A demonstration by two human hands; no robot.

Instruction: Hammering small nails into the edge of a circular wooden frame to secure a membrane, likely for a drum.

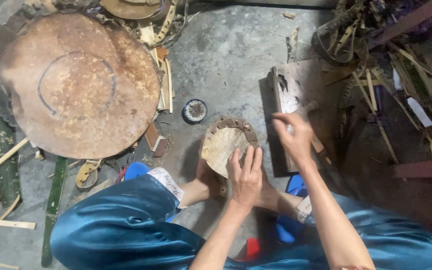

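Disc (224, 145) of pale hide, small and round, edged with a dark laced rim, propped on edge on concrete floor (226, 55) between bare feet, just below tin (195, 110). Left hand (246, 175) laid flat on lower right face of disc, fingers spread, palm pressing, nothing gripped. Right hand (293, 136) raised just right of rim, fingers pinched and blurred; held object, if any, too small to tell, perhaps a lace or thong. Wooden block (296, 90) touching or just behind right hand, with a pale handle-like piece resting on it. Tin round, dark-rimmed, filled with small dark bits, close to upper left rim. Large rusty round plate (78, 82) well apart at upper left, marked with a dark arc, lying over bamboo strips (6, 160) and offcuts. Heap of scraps (376, 45) at upper right. Blue satin trousers (121, 225) on both legs in foreground, blue sandals under feet. Likely faults, by judgement: disc slipping from between feet if palm pressure eases; rim lacing pulled unevenly or torn at a hole if tugged sharply with disc poorly braced; tin knocked over by tilting rim; fingers caught against block edge.
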